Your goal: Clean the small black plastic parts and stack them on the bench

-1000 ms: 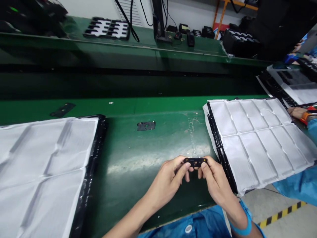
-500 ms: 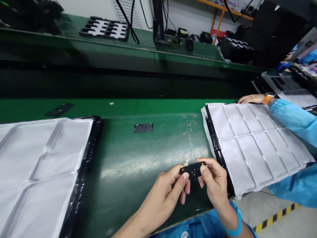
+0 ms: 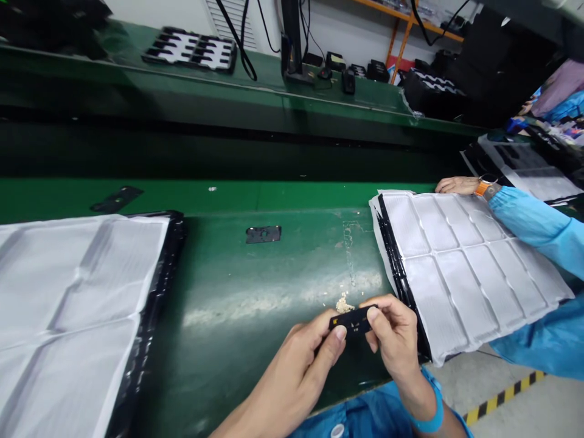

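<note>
A small flat black plastic part point(image 3: 350, 322) with yellow marks is held level between both hands above the front of the green table. My left hand point(image 3: 305, 365) pinches its left end between thumb and fingers. On the other end, the thumb and fingers of my right hand point(image 3: 396, 334) are closed. Just beyond the part lies a little heap of pale crumbs point(image 3: 343, 303). Farther back, a similar black part point(image 3: 263, 234) rests flat on the table point(image 3: 219, 353).
Stacked trays under white sheeting stand left point(image 3: 86, 304) and right point(image 3: 465, 261). A co-worker's hand point(image 3: 456, 184) reaches behind the right stack. On the green strip at the back lies another dark part point(image 3: 117, 199). A black and white tray point(image 3: 191, 48) sits on the shelf.
The dark part and a white speck on the back strip have shifted a little right. The held part has tilted slightly and dropped a bit, showing more crumbs. Both hands keep their grip.
</note>
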Tool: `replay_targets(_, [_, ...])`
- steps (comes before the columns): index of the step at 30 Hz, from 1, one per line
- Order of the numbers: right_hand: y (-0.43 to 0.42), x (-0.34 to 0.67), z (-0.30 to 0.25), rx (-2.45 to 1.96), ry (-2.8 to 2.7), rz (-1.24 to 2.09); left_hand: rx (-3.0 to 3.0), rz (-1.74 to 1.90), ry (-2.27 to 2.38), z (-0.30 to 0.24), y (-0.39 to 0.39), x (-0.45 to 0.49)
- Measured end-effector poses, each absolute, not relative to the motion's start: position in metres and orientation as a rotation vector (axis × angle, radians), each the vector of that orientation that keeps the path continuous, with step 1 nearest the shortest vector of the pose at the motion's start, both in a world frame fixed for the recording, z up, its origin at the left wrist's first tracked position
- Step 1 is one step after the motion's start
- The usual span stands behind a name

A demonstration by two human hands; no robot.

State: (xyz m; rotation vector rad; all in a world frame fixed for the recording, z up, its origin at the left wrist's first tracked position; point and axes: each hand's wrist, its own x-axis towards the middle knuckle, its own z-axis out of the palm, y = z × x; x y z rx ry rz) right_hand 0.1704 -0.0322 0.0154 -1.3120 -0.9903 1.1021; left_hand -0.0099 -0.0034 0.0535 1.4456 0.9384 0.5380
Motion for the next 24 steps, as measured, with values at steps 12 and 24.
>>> replay_targets(12, [-0.030,0.162,0.020,-1.317,-0.805,1.261,1.481,0.496,1.027,0.054,-0.008,-0.016])
replay_targets(24, [-0.041,0.157,0.029,-1.440,-0.979,1.216,1.233,0.559,0.934,0.050,-0.006,-0.019])
